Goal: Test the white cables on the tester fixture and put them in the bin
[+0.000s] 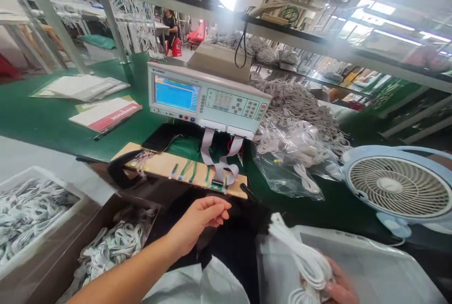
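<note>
My right hand (338, 285), partly blurred, grips a bundle of white cables (300, 252) above a translucent plastic bin at the lower right. The bundle tilts up and to the left. My left hand (208, 213) hovers in front of a wooden board, its thumb and fingers drawn together with nothing visible in them. On the wooden board (158, 165) sit small green connector boards (193, 172) with wires. Grey ribbon cables (219, 165) run from the board up to a benchtop tester (208, 96) with a lit blue screen.
Boxes of coiled white cables (116, 252) stand at the lower left. A plastic bag of cables (293, 148) and a larger cable heap lie right of the tester, near a blue fan (399, 184). Papers (106, 113) and a pen rest left. A person (171, 28) is far behind.
</note>
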Motion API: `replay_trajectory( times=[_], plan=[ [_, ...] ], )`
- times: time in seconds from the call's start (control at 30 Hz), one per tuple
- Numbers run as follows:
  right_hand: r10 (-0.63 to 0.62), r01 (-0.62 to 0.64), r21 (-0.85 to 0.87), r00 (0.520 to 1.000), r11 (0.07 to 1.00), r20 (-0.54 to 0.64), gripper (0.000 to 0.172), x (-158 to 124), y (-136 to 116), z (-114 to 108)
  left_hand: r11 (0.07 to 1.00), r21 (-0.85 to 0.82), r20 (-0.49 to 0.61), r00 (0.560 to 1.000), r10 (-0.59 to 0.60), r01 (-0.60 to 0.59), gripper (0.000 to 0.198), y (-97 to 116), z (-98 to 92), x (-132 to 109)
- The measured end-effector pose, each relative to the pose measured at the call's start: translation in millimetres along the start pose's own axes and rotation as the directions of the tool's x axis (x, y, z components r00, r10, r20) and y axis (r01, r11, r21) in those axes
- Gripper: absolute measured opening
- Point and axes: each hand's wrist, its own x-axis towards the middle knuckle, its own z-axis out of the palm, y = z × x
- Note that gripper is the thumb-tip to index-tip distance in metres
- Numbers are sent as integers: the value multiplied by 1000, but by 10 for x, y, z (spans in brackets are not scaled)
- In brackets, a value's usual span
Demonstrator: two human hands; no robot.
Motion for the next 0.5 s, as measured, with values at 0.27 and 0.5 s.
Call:
replay_trajectory(
  times=[0.27, 0.5],
  plan=[
    [9, -33, 82, 959, 996, 283, 38, 5, 162, 841, 985, 134, -39, 993, 113, -107, 28, -24, -254, 45],
    [43, -56, 38, 962, 998, 271, 19, -16, 88, 1431, 865, 469, 262, 963, 55, -177, 65, -353, -208, 55]
  ],
)
